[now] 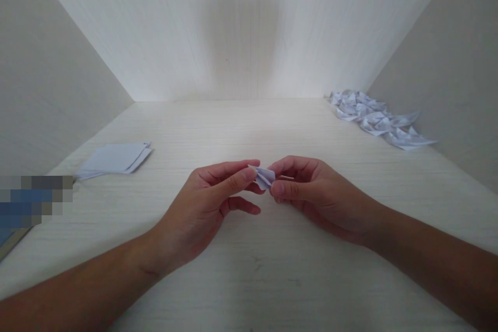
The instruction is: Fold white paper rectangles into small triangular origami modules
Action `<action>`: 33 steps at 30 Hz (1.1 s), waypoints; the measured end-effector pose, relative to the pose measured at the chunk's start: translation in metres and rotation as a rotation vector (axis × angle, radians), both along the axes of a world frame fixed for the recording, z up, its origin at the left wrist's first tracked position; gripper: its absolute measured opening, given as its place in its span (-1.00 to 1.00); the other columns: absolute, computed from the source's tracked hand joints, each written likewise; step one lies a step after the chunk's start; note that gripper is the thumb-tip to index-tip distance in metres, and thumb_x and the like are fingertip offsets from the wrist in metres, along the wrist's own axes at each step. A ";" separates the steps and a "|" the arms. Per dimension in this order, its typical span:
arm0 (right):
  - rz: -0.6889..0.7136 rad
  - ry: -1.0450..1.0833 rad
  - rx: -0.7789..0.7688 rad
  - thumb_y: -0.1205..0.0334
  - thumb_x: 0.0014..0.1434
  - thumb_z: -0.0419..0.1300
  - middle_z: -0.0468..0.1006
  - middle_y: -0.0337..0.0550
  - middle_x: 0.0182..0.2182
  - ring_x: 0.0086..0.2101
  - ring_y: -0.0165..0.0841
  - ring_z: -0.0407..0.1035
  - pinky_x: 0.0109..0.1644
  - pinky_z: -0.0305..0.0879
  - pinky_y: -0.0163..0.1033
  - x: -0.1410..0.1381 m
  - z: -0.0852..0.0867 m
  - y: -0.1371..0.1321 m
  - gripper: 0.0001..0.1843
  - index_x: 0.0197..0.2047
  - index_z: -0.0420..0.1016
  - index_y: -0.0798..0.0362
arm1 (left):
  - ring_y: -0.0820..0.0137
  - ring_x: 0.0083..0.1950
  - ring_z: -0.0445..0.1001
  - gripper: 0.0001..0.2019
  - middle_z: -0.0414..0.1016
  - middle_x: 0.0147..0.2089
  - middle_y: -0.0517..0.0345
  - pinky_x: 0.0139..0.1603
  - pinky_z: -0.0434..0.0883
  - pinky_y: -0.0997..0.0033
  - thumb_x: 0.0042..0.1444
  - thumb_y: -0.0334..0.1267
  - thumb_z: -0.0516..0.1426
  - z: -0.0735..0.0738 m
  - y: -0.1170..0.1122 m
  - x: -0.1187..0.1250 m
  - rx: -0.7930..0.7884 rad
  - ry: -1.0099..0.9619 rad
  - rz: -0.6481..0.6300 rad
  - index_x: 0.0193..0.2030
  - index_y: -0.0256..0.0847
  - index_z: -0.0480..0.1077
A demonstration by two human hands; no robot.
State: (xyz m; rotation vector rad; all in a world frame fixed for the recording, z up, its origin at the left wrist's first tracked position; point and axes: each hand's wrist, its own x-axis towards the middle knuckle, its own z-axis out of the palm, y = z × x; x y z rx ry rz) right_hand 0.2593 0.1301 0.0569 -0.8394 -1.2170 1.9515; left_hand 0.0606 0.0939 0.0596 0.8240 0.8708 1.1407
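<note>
A small folded piece of white paper (pixel 264 177) is held between both hands just above the pale wooden tabletop (pixel 249 280). My left hand (pixel 210 202) pinches its left side with thumb and forefinger, the other fingers curled under. My right hand (pixel 311 192) pinches its right side, fingers closed around it. Most of the paper is hidden by the fingertips.
A stack of flat white paper sheets (pixel 114 159) lies at the left. A pile of several folded paper pieces (pixel 379 119) sits at the far right against the side wall. Pale walls enclose the table at left, back and right. A blurred blue patch (pixel 27 202) is at the left edge.
</note>
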 end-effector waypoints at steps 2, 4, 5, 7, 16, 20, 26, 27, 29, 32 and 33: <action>0.013 -0.010 0.035 0.21 -0.01 0.57 0.68 -0.26 -0.28 -0.25 -0.42 0.45 -0.09 0.25 -0.24 -0.001 -0.001 0.000 -0.79 -0.28 0.71 -0.03 | 0.38 -0.22 0.59 -0.86 0.68 -0.23 0.04 -0.36 0.64 0.51 0.16 -0.29 0.37 0.000 0.000 0.000 -0.002 0.003 0.001 -0.14 -0.24 0.69; 0.023 -0.016 0.058 0.21 0.01 0.56 0.68 -0.26 -0.28 -0.25 -0.42 0.46 -0.07 0.26 -0.23 -0.001 -0.002 -0.001 -0.80 -0.27 0.71 -0.03 | 0.39 -0.23 0.59 -0.86 0.68 -0.23 0.04 -0.36 0.64 0.52 0.16 -0.28 0.37 0.001 0.000 0.001 -0.003 0.005 -0.001 -0.14 -0.24 0.69; 0.024 -0.016 0.064 0.22 0.02 0.55 0.68 -0.27 -0.29 -0.25 -0.42 0.46 -0.06 0.27 -0.23 0.000 -0.002 -0.001 -0.81 -0.27 0.71 -0.03 | 0.39 -0.23 0.59 -0.85 0.68 -0.23 0.05 -0.37 0.63 0.52 0.16 -0.28 0.37 0.001 0.000 0.001 -0.001 0.004 -0.003 -0.14 -0.23 0.69; 0.024 -0.011 0.067 0.24 0.02 0.55 0.69 -0.27 -0.29 -0.26 -0.43 0.47 -0.06 0.28 -0.24 0.000 -0.003 -0.001 -0.82 -0.28 0.71 -0.03 | 0.39 -0.23 0.59 -0.85 0.68 -0.23 0.05 -0.38 0.63 0.54 0.16 -0.27 0.37 0.001 0.000 0.001 0.003 0.006 -0.012 -0.13 -0.22 0.70; 0.076 0.055 0.017 0.29 0.01 0.55 0.66 -0.32 -0.37 -0.33 -0.48 0.46 -0.15 0.27 -0.29 0.000 -0.004 -0.002 -0.82 -0.30 0.68 0.00 | 0.42 -0.28 0.58 -0.89 0.67 -0.27 0.10 -0.41 0.62 0.53 0.17 -0.31 0.36 -0.001 0.000 -0.002 0.048 -0.036 -0.099 -0.15 -0.17 0.68; 0.139 0.100 -0.037 0.31 -0.02 0.57 0.65 -0.30 -0.37 -0.35 -0.49 0.45 -0.19 0.26 -0.30 0.000 -0.001 -0.003 -0.77 -0.30 0.65 0.05 | 0.43 -0.30 0.58 -0.93 0.67 -0.27 0.10 -0.39 0.62 0.53 0.19 -0.33 0.33 -0.001 -0.001 -0.003 0.068 -0.098 -0.177 -0.20 -0.21 0.68; 0.148 0.105 -0.081 0.32 -0.04 0.58 0.64 -0.27 -0.36 -0.32 -0.45 0.48 -0.16 0.29 -0.29 0.001 0.003 -0.005 -0.74 -0.31 0.62 0.09 | 0.42 -0.28 0.60 -0.90 0.68 -0.25 0.09 -0.34 0.62 0.55 0.17 -0.35 0.33 0.000 -0.001 -0.006 0.091 -0.146 -0.243 -0.18 -0.23 0.68; 0.146 0.109 -0.090 0.32 -0.03 0.58 0.64 -0.27 -0.36 -0.33 -0.46 0.48 -0.17 0.29 -0.30 0.001 0.004 -0.005 -0.74 -0.30 0.62 0.09 | 0.42 -0.28 0.60 -0.89 0.67 -0.25 0.09 -0.33 0.62 0.55 0.16 -0.35 0.33 0.000 -0.001 -0.006 0.093 -0.159 -0.256 -0.18 -0.23 0.69; 0.148 0.133 -0.111 0.33 -0.01 0.56 0.65 -0.28 -0.36 -0.34 -0.47 0.49 -0.17 0.30 -0.30 0.002 0.004 -0.006 -0.75 -0.28 0.62 0.08 | 0.42 -0.28 0.60 -0.89 0.66 -0.26 0.10 -0.32 0.62 0.54 0.14 -0.36 0.33 0.001 -0.002 -0.006 0.087 -0.175 -0.276 -0.19 -0.21 0.69; 0.169 0.162 -0.134 0.38 0.04 0.52 0.65 -0.29 -0.36 -0.34 -0.48 0.49 -0.17 0.31 -0.31 0.003 0.005 -0.006 -0.77 -0.25 0.62 0.07 | 0.40 -0.26 0.59 -0.89 0.64 -0.28 0.10 -0.31 0.63 0.52 0.14 -0.39 0.32 0.003 -0.004 -0.005 0.057 -0.156 -0.270 -0.23 -0.19 0.70; 0.177 0.163 -0.139 0.38 0.04 0.52 0.65 -0.29 -0.36 -0.33 -0.48 0.49 -0.17 0.31 -0.31 0.003 0.005 -0.007 -0.77 -0.24 0.62 0.07 | 0.40 -0.26 0.59 -0.88 0.65 -0.28 0.09 -0.31 0.63 0.52 0.14 -0.40 0.31 0.003 -0.004 -0.004 0.046 -0.149 -0.264 -0.23 -0.19 0.71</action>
